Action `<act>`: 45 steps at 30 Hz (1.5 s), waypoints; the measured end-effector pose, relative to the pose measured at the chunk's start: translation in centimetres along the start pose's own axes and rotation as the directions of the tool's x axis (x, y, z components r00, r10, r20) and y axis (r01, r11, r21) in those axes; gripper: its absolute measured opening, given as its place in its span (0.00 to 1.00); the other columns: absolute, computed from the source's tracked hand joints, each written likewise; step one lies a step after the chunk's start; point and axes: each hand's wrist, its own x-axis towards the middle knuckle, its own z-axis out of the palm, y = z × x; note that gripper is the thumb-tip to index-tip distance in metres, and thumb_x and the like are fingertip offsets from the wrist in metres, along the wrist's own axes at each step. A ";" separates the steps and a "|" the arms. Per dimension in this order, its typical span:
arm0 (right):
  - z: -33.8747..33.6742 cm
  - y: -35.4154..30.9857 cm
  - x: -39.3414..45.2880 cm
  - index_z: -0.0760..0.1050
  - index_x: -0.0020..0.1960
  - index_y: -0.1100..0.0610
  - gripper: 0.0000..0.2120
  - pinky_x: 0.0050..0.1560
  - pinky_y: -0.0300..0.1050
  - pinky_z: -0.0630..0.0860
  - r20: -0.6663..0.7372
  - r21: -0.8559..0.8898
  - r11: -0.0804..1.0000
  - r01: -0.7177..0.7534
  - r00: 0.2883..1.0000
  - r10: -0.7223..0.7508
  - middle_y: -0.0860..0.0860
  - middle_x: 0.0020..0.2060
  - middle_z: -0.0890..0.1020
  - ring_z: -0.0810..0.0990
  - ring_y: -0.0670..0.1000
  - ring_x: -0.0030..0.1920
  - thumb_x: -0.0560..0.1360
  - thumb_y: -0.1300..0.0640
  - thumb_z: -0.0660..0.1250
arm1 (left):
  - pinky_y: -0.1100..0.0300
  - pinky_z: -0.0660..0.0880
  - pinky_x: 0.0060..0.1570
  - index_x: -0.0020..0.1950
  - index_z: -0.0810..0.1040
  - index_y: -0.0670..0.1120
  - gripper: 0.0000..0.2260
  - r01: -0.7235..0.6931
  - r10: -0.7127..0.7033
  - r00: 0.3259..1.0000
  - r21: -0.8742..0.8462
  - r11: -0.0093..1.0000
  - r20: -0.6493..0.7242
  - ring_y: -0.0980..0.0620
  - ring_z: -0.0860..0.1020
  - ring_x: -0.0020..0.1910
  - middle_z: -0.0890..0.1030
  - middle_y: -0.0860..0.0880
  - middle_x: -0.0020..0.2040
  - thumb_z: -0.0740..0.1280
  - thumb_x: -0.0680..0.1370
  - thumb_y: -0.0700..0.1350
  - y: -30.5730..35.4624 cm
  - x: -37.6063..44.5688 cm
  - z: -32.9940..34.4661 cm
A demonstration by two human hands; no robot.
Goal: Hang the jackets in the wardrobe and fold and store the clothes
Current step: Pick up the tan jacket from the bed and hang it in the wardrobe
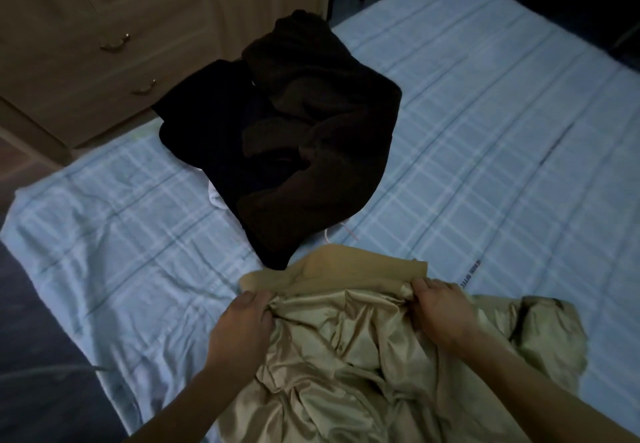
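A: Looking down from the head view, we have the tan jacket (363, 349) lying lining-up on the near edge of the bed (502, 138), just in front of us. Our left hand (242, 325) pinches the lining at one side of the collar, and our right hand (440, 307) pinches a bunch of it at the other side; both hands are curled round cloth, neither is spread.

B: And the rest of the clothes?

A: The dark pile (294, 131) sits further up the bed, its near corner almost touching the jacket's collar. Something white peeks out from under it (we cannot tell what).

B: What could go wrong from here?

A: We judge the satin lining to be slippery, so if we lift by the lining alone it may slide through our fingers, or the jacket may hang inside out. Dragging it upward could also snag the dark pile and pull it off the bed.

B: Any container to speak of?

A: Only the wardrobe (104, 27), well apart at the upper left. Its doors look closed, so what is inside is hidden from us. We see no hanger.
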 end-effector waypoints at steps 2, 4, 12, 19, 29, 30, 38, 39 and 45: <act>-1.6 0.1 -1.4 0.70 0.49 0.51 0.04 0.48 0.50 0.70 0.000 0.013 1.000 0.017 1.000 -0.017 0.50 0.45 0.81 0.81 0.56 0.49 0.76 0.53 0.63 | 0.52 0.76 0.36 0.48 0.71 0.54 0.06 -0.020 0.020 0.999 0.002 1.000 -0.026 0.48 0.77 0.40 0.73 0.53 0.42 0.56 0.76 0.48 0.9 -0.9 -0.9; -3.1 0.3 -3.0 0.68 0.45 0.49 0.03 0.42 0.49 0.69 -0.076 0.044 0.998 0.036 0.997 -0.033 0.50 0.41 0.81 0.82 0.56 0.44 0.76 0.51 0.59 | 0.52 0.76 0.36 0.49 0.72 0.54 0.08 -0.045 0.046 0.998 0.016 0.999 -0.050 0.48 0.76 0.41 0.73 0.53 0.43 0.54 0.76 0.49 2.0 -1.6 -2.0; -10.8 0.5 -10.6 0.59 0.36 0.44 0.16 0.37 0.47 0.65 -0.323 0.282 0.958 -0.056 0.935 0.149 0.45 0.33 0.73 0.78 0.55 0.37 0.75 0.55 0.64 | 0.53 0.77 0.36 0.56 0.77 0.50 0.15 -0.227 0.232 0.955 0.046 0.973 -0.186 0.49 0.76 0.42 0.75 0.50 0.45 0.54 0.76 0.48 8.0 -4.0 -9.2; -20.4 0.2 -17.3 0.70 0.40 0.50 0.05 0.37 0.47 0.71 -0.563 0.408 0.913 0.024 0.794 0.231 0.49 0.37 0.80 0.78 0.54 0.40 0.74 0.56 0.65 | 0.56 0.74 0.36 0.60 0.75 0.53 0.14 -0.395 0.382 0.866 0.027 0.918 -0.322 0.52 0.73 0.42 0.73 0.52 0.47 0.57 0.76 0.47 15.4 -7.3 -18.4; -29.5 -1.7 -25.4 0.72 0.41 0.51 0.06 0.37 0.53 0.75 -0.762 0.477 0.864 0.164 0.568 0.313 0.48 0.34 0.78 0.77 0.49 0.36 0.75 0.60 0.66 | 0.50 0.75 0.40 0.55 0.82 0.44 0.13 -0.523 0.523 0.640 0.179 0.833 -0.563 0.47 0.72 0.47 0.76 0.48 0.47 0.63 0.74 0.40 23.1 -9.6 -29.5; -30.1 -2.1 -26.1 0.72 0.41 0.51 0.06 0.36 0.53 0.75 -0.769 0.479 0.862 0.166 0.553 0.321 0.48 0.34 0.78 0.77 0.48 0.35 0.75 0.60 0.65 | 0.49 0.75 0.40 0.55 0.82 0.44 0.14 -0.537 0.541 0.622 0.195 0.821 -0.565 0.47 0.73 0.47 0.77 0.48 0.46 0.61 0.74 0.43 23.5 -9.8 -30.4; -36.6 -9.2 -28.7 0.73 0.43 0.53 0.06 0.35 0.50 0.75 -0.852 0.409 0.880 0.240 0.445 0.274 0.46 0.34 0.77 0.76 0.44 0.34 0.74 0.63 0.66 | 0.49 0.74 0.42 0.56 0.82 0.43 0.12 -0.614 0.599 0.484 0.240 0.752 -0.638 0.49 0.72 0.46 0.76 0.48 0.46 0.69 0.74 0.33 22.1 -12.4 -39.7; -37.6 -10.8 -28.7 0.74 0.44 0.53 0.05 0.35 0.50 0.76 -0.861 0.395 0.882 0.258 0.438 0.258 0.46 0.35 0.77 0.76 0.44 0.35 0.75 0.62 0.66 | 0.49 0.75 0.42 0.56 0.82 0.43 0.12 -0.618 0.605 0.468 0.251 0.745 -0.644 0.49 0.73 0.46 0.76 0.48 0.46 0.70 0.74 0.32 21.3 -12.8 -41.2; -43.8 -20.8 -28.3 0.73 0.54 0.47 0.13 0.41 0.41 0.74 -0.851 0.312 0.874 0.374 0.519 0.082 0.42 0.43 0.77 0.77 0.41 0.43 0.74 0.61 0.69 | 0.55 0.72 0.44 0.56 0.81 0.40 0.12 -0.604 0.618 0.361 0.329 0.726 -0.699 0.46 0.76 0.46 0.77 0.45 0.48 0.65 0.74 0.37 14.7 -16.1 -51.6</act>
